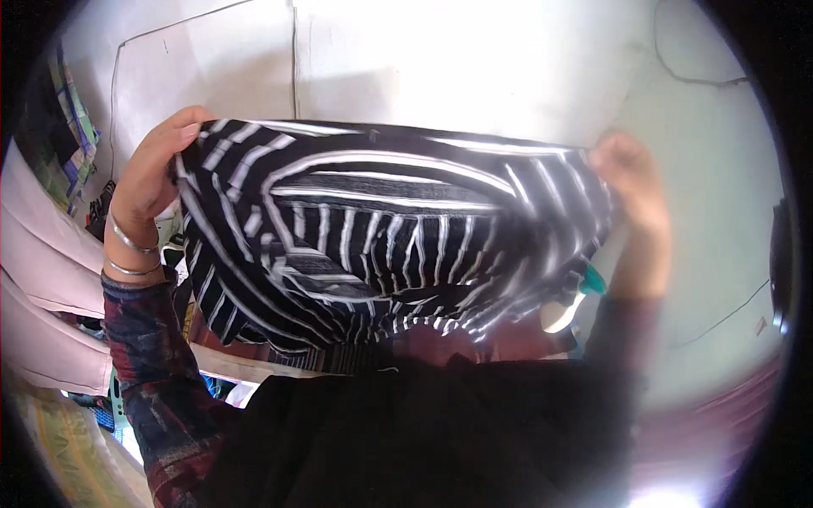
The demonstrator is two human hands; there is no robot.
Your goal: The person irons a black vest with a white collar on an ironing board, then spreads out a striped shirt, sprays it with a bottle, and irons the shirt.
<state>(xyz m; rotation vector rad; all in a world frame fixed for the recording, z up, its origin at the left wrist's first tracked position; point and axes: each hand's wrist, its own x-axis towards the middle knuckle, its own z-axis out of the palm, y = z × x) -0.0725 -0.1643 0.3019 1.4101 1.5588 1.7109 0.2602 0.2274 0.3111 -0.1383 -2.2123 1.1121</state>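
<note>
A black cloth garment with white stripes [406, 254] hangs spread between my two raised hands. My left hand [155, 162], with two silver bangles at the wrist, grips its upper left corner between thumb and fingers. At the upper right corner my right hand [629, 168] pinches the cloth; this hand is blurred. The top edge is drawn nearly straight, and the lower part sags in folds. The garment's exact kind cannot be told.
Pink cloth [47, 305] hangs at the left, below a patterned cloth [76, 146]. Behind the garment stands a pale wall [356, 51] with thin cables. A reddish striped cloth [508, 336] and a green and cream object [562, 314] show beneath and beside it.
</note>
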